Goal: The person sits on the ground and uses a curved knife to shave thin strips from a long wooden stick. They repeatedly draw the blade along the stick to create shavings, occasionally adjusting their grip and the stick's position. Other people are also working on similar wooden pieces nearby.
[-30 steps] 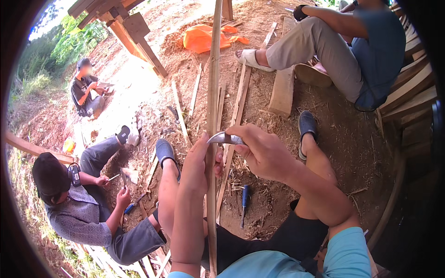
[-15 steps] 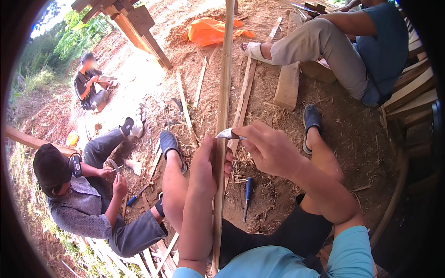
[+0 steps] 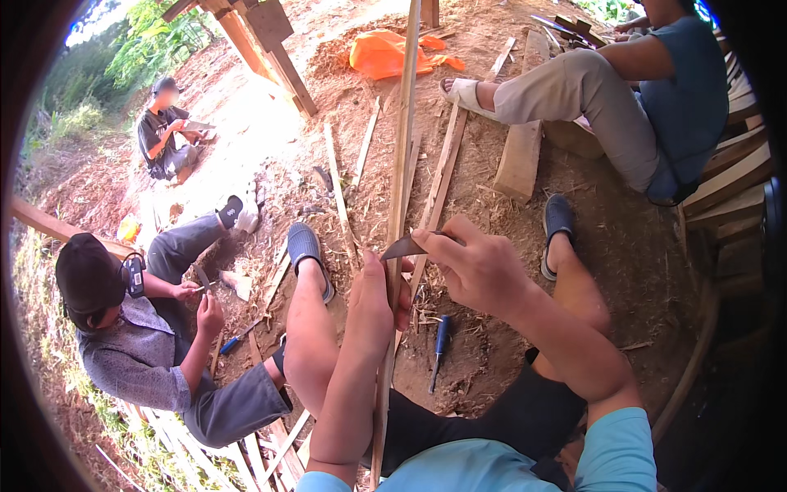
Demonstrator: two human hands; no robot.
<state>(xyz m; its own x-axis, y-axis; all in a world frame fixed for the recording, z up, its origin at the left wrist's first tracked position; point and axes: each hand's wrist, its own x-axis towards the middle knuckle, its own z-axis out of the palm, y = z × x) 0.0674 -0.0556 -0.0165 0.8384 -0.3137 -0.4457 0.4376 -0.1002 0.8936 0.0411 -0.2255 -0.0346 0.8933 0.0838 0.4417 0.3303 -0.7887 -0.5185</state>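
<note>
A long, thin wooden strip runs from my lap up past the far edge of the picture. My left hand is wrapped round it at about mid-length, thumb along its near face. In my right hand is a small knife with a short curved blade, pinched close to the blade. The blade lies across the strip just above my left thumb, its tip at the strip's left side. The knife's handle is hidden in my fingers. On the ground between my feet lies a blue-handled tool with a narrow metal shaft.
At the left a person in a dark cap holds a knife; another person sits farther off. A person in grey trousers sits at the right. Wooden strips, a thick plank, shavings and an orange sheet lie on the dirt.
The knife blade has turned, from bright to dark and more slanted across the strip. My left hand keeps its hold. The whole view has shifted slightly.
</note>
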